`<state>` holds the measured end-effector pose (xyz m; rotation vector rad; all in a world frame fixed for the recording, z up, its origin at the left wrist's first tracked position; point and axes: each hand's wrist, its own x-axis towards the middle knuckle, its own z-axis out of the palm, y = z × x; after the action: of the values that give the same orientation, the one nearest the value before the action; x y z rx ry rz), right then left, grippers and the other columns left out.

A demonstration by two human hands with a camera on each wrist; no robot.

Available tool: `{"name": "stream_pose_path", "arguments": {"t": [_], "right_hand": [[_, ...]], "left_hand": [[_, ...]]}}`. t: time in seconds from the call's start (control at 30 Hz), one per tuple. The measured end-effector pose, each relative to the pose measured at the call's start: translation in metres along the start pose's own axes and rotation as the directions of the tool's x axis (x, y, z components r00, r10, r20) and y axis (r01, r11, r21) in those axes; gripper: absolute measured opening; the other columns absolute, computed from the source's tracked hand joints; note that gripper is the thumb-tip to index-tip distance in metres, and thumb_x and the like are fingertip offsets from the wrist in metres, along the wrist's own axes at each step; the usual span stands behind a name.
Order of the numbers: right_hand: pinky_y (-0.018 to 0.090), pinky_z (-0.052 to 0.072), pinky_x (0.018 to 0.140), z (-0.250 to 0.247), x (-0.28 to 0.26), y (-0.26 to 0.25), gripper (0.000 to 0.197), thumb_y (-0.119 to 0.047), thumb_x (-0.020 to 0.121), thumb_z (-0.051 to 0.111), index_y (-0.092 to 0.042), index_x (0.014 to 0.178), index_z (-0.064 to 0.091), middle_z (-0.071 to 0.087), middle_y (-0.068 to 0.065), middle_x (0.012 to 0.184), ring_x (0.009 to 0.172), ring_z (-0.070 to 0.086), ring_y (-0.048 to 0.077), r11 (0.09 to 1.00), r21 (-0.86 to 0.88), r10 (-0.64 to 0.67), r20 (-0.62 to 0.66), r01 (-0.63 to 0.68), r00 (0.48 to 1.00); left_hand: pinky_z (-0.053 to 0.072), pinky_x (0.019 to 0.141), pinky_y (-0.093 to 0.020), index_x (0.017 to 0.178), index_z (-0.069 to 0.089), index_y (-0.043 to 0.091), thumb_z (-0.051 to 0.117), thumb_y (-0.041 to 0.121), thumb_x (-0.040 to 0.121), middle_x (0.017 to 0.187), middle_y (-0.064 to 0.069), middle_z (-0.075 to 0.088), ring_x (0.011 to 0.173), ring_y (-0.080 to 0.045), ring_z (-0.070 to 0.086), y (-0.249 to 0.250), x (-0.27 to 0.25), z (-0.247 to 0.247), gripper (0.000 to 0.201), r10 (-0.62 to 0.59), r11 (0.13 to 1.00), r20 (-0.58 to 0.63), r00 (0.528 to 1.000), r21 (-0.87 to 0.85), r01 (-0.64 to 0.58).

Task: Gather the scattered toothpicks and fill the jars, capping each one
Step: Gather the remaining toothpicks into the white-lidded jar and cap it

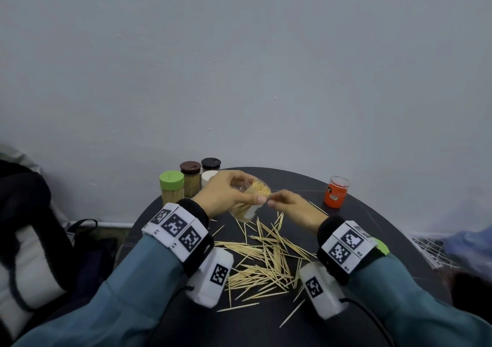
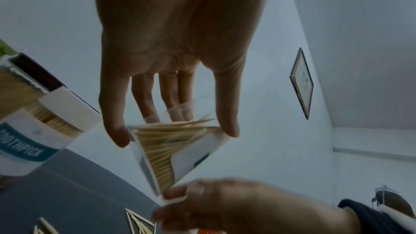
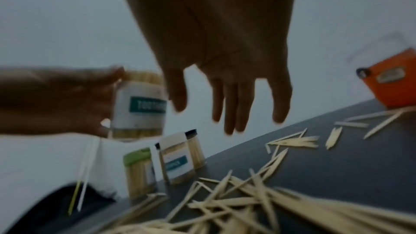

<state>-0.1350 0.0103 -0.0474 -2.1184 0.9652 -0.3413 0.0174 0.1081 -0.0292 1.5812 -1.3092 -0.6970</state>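
Note:
My left hand [image 1: 246, 190] grips a clear labelled jar [image 1: 246, 210] packed with toothpicks and holds it tilted above the black table [image 1: 372, 213]. In the left wrist view the thumb and fingers [image 2: 117, 136] clasp the jar [image 2: 162, 150] round its sides. My right hand [image 1: 274, 200] hovers at the jar's right side with fingers straight and nothing in them; its fingertips [image 2: 175, 195] touch the jar. Scattered toothpicks [image 1: 266, 261] lie in a loose heap between my wrists. An uncapped orange jar [image 1: 336, 192] stands at the back right.
Several capped jars stand at the table's back left: green lid [image 1: 171, 182], brown lid [image 1: 190, 168], black lid [image 1: 210, 162] and white lid [image 1: 209, 178]. A green piece [image 1: 382, 246] shows behind my right wrist. A dark bag [image 1: 24, 226] sits off the table to the left.

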Motion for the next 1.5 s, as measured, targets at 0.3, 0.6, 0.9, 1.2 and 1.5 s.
{"name": "stream_pose_path", "arguments": {"t": [0.3,0.6,0.9,1.2,1.5], "right_hand": [[0.034,0.039,0.101,0.040,-0.005,-0.014,0.073,-0.034,0.084,0.066,-0.012,0.141,0.026,0.043,0.013,0.138,0.124,0.045,0.025,0.781,-0.616,0.082,0.267,0.104,0.960],[0.034,0.036,0.102,0.056,0.001,-0.023,0.072,-0.036,0.082,0.067,-0.005,0.138,0.033,0.038,0.011,0.137,0.126,0.040,0.025,0.765,-0.633,0.060,0.253,0.118,0.965],[0.037,0.039,0.099,0.061,-0.002,-0.026,0.054,-0.038,0.091,0.052,-0.004,0.132,0.043,0.042,0.013,0.131,0.120,0.043,0.027,0.761,-0.640,0.068,0.244,0.108,0.967],[0.037,0.038,0.104,0.059,-0.004,-0.027,0.056,-0.026,0.087,0.061,-0.004,0.134,0.040,0.040,0.013,0.134,0.125,0.040,0.027,0.691,-0.699,0.054,0.302,0.183,0.952],[0.033,0.042,0.097,0.061,-0.001,-0.028,0.035,-0.020,0.094,0.051,-0.002,0.124,0.051,0.053,0.015,0.128,0.118,0.050,0.028,0.697,-0.696,0.100,0.333,0.172,0.938]], "left_hand": [[0.046,0.099,-0.045,0.114,0.064,0.013,0.082,0.024,0.067,0.111,-0.004,0.066,0.108,-0.018,0.060,-0.002,0.002,-0.011,0.051,-0.036,0.999,-0.075,0.997,-0.042,0.033],[0.045,0.100,-0.046,0.112,0.065,0.014,0.083,0.024,0.066,0.110,-0.003,0.067,0.109,-0.019,0.060,-0.001,0.001,-0.012,0.050,-0.040,0.999,-0.078,0.996,-0.038,0.037],[0.045,0.100,-0.046,0.113,0.065,0.014,0.083,0.024,0.066,0.111,-0.003,0.066,0.110,-0.017,0.058,-0.002,0.000,-0.012,0.051,-0.058,0.998,-0.075,0.996,-0.036,0.055],[0.044,0.101,-0.045,0.116,0.063,0.015,0.082,0.026,0.067,0.114,-0.002,0.064,0.112,-0.016,0.056,-0.002,0.000,-0.012,0.054,-0.059,0.998,-0.068,0.996,0.000,0.059],[0.044,0.101,-0.048,0.116,0.064,0.014,0.083,0.027,0.066,0.113,-0.004,0.065,0.111,-0.019,0.058,-0.003,0.000,-0.014,0.055,-0.056,0.998,-0.085,0.995,-0.021,0.054]]}}
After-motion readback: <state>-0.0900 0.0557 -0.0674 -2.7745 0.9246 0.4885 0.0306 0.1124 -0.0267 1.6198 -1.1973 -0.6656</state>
